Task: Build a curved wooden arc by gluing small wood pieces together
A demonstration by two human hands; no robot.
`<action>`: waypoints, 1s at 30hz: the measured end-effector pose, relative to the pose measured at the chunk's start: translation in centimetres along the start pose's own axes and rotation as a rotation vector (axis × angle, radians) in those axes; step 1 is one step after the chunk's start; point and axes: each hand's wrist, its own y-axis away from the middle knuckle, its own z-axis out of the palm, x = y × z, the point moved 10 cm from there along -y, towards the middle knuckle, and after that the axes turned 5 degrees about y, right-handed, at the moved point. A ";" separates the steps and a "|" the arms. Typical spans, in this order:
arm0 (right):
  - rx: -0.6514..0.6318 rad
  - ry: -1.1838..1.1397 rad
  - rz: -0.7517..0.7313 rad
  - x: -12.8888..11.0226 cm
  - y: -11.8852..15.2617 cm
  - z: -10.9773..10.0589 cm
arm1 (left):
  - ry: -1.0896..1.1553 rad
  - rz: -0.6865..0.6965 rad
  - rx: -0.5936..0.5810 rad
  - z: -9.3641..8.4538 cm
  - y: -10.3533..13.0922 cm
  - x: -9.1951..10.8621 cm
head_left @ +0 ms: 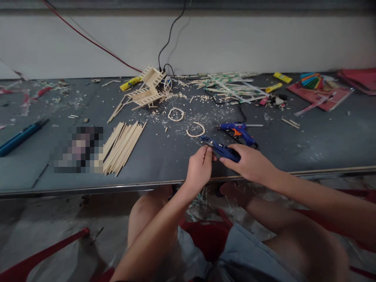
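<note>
The right hand (246, 159) is wrapped around a blue hand tool (225, 151), likely a cutter; the left hand (201, 164) curls in at its tip, perhaps steadying something, but I cannot tell what it holds. Just beyond lie a gapped wooden ring (203, 129) and a complete ring (175, 120). The glue gun (238, 131) rests beside the tool, presumably for easy reach; wooden sticks (125, 148) lie grouped leftward.

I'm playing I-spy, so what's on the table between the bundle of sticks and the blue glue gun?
In the head view: an open ring, a short stick piece and pale crumbs, with a rounder ring slightly farther back.
</note>
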 end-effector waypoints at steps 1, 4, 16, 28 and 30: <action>0.006 0.002 -0.002 0.0 0.0 0.0 | -0.010 0.007 0.001 0.0 0.0 0.1; 0.031 0.016 -0.012 0.0 -0.1 -0.1 | -0.013 0.017 0.005 0.1 0.1 0.1; 0.025 0.001 -0.011 -0.3 -0.5 0.1 | 0.109 -0.069 0.009 0.2 -0.1 -1.5; -0.037 0.076 0.044 0.8 -2.0 1.0 | 0.177 -0.107 0.046 -0.2 -1.0 -2.4; -0.007 0.095 0.073 1.3 -2.3 0.7 | 0.224 -0.120 0.042 -0.2 -1.1 -2.5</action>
